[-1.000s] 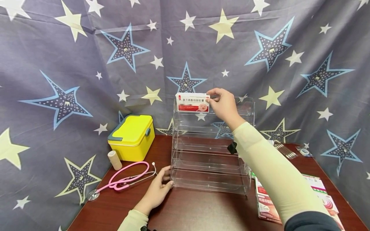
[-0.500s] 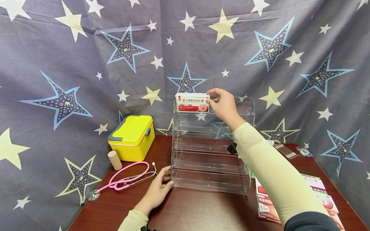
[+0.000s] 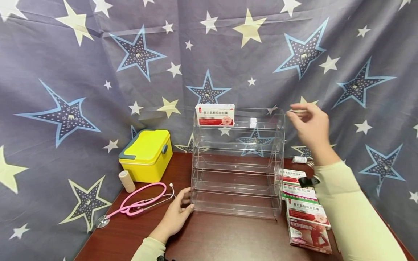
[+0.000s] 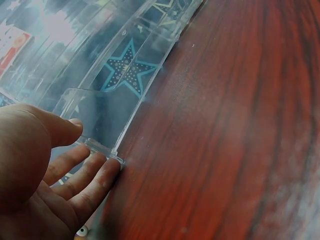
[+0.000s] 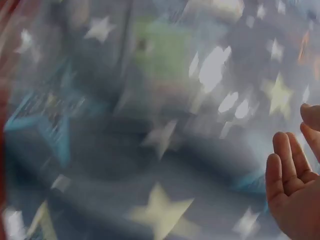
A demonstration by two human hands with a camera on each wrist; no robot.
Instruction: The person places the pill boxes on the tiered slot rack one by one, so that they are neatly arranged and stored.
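Note:
A clear acrylic tiered rack [image 3: 236, 163] stands on the dark wooden table [image 3: 212, 235]. A red-and-white medicine box [image 3: 214, 115] sits upright at the left of its top tier. My right hand [image 3: 310, 125] is in the air to the right of the rack's top, fingers loose, holding nothing; the right wrist view is blurred and shows only fingers [image 5: 290, 175]. My left hand [image 3: 177, 214] rests with straight fingers [image 4: 87, 172] against the rack's lower left corner [image 4: 107, 150].
A yellow case [image 3: 147, 155], a beige bandage roll [image 3: 126, 181] and a pink stethoscope [image 3: 140, 201] lie left of the rack. Several medicine boxes [image 3: 303, 208] lie in a row to its right. A star-patterned cloth [image 3: 81, 72] hangs behind.
My right hand has let go of the medicine box on the top tier and moved away to the right. The box stays on the tier. The left hand has not moved.

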